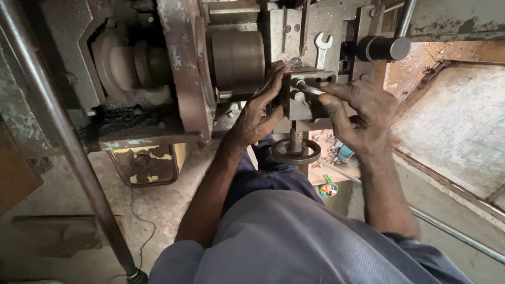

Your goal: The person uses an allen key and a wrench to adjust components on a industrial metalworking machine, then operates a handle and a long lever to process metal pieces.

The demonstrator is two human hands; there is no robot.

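Observation:
I look down on an old lathe. My left hand (261,105) rests flat against the side of the grey tool post block (298,101), fingers reaching up toward the round metal workpiece (238,58) held in the chuck. My right hand (355,113) grips a shiny wrench (309,88) set on a bolt atop the tool post, forefinger stretched along it. A second open-ended spanner (322,49) lies on the carriage just behind. A small handwheel (296,151) sits below both hands.
A dark lever knob (383,48) juts out right of the tool post. A long steel bar (68,148) crosses the left side diagonally. A flat metal tray (464,123) with shavings lies at right. A rusty bin (147,165) stands on the floor.

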